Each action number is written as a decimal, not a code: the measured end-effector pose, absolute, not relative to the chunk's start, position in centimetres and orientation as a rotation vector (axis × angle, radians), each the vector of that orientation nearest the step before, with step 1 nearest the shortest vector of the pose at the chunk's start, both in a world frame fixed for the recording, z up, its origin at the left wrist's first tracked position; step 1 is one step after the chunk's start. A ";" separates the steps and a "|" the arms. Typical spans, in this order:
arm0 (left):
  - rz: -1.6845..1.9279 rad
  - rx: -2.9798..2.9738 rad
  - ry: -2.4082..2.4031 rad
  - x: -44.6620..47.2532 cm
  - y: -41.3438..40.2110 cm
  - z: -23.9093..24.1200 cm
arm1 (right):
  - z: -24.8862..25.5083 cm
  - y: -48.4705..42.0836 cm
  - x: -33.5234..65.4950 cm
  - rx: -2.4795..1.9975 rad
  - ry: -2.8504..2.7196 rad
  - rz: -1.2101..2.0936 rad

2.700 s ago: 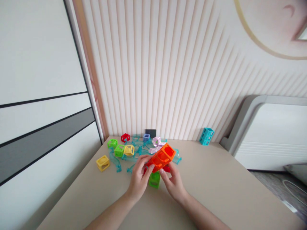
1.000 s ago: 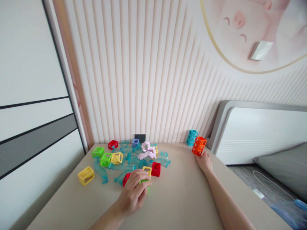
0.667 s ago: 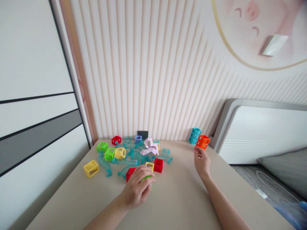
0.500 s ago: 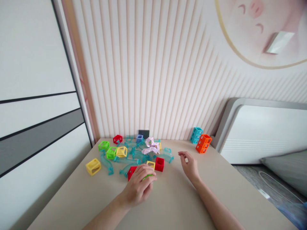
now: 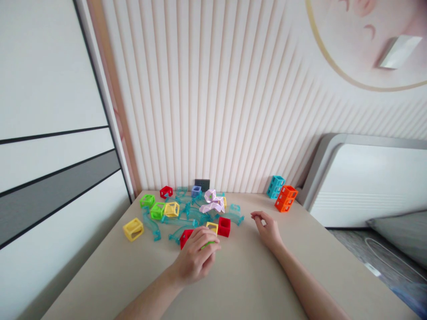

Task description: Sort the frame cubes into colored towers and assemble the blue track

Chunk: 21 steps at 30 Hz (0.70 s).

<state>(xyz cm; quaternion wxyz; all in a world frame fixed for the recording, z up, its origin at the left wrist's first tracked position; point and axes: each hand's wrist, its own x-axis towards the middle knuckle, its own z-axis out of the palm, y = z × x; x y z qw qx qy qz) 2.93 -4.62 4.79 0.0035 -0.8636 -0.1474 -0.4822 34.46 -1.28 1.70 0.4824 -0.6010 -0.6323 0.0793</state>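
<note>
My left hand (image 5: 198, 258) is over the front of the table, its fingers closed on a green cube frame block (image 5: 208, 244), mostly hidden under them. A red block (image 5: 185, 238) sits just behind that hand, partly covered by it. Just beyond its fingers are a yellow block (image 5: 212, 227) and another red block (image 5: 224, 226). To the right, my right hand (image 5: 269, 232) rests by the table with fingers curled towards the thumb. Between finger and thumb a small gap shows, and I see nothing held there.
Clear teal curved track pieces (image 5: 180, 221) lie spread behind the hands with a pale purple piece (image 5: 212, 205). Several green, yellow and red blocks lie at the left. A teal stack (image 5: 275, 187) and an orange stack (image 5: 286, 198) stand back right, near the ribbed wall (image 5: 213, 98).
The view has shifted slightly, moving the table scene a little to the right. Both hands keep nearly the same pose, and the blocks stay in place.
</note>
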 end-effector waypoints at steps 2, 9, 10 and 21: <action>-1.503 -2.715 -0.469 2.9 -4.6 4.7 | 1.6 -1.3 34.6 -1.485 -1.524 0.216; -1.492 -2.745 -0.470 2.9 -4.6 4.4 | 1.6 -1.3 34.2 -1.487 -1.572 0.250; -1.488 -2.747 -0.470 2.9 -4.6 4.4 | 1.7 -1.3 34.1 -1.484 -1.582 0.248; -1.459 -2.779 -0.476 2.9 -4.4 4.1 | 1.7 -1.3 34.1 -1.500 -1.611 0.269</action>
